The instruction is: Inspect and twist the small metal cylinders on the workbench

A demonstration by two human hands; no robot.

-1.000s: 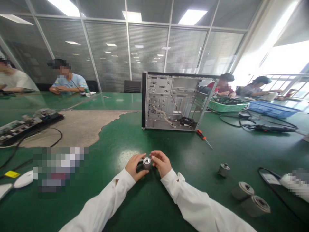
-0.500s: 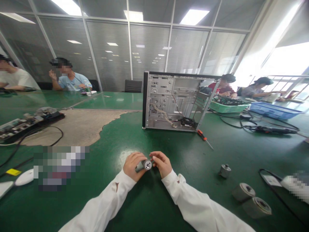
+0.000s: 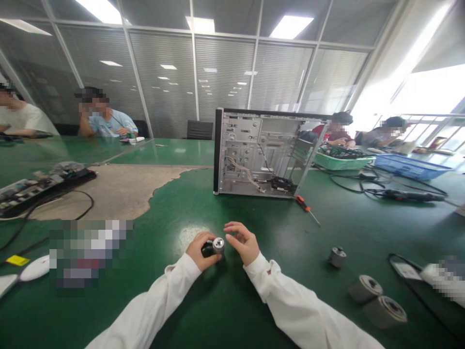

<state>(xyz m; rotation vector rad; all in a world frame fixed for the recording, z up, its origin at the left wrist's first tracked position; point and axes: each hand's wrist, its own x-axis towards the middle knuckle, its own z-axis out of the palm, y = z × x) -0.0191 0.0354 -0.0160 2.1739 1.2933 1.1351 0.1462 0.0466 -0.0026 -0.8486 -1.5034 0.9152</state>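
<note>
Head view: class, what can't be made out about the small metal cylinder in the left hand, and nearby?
Cylinder: lower part hidden by the left hand, head view.
Cylinder's end face: detail too small, head view.
Item at left: hidden by pixelated blur, head view.

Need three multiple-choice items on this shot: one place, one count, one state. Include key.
1. Where is the red-handled screwdriver?
A) in the blue plastic basket
B) on the green tabletop
C) in a hand

2. How many grey cylinders stand right of the hands?
A) one
B) two
C) three

3. How is the right hand placed relative to the small silver metal cylinder?
A) gripping it
B) open beside it, not touching
C) pressing it down

Key:
1 B, it lies before the open steel computer case.
2 C, one small, two larger.
3 B, only the left hand holds it.
</note>
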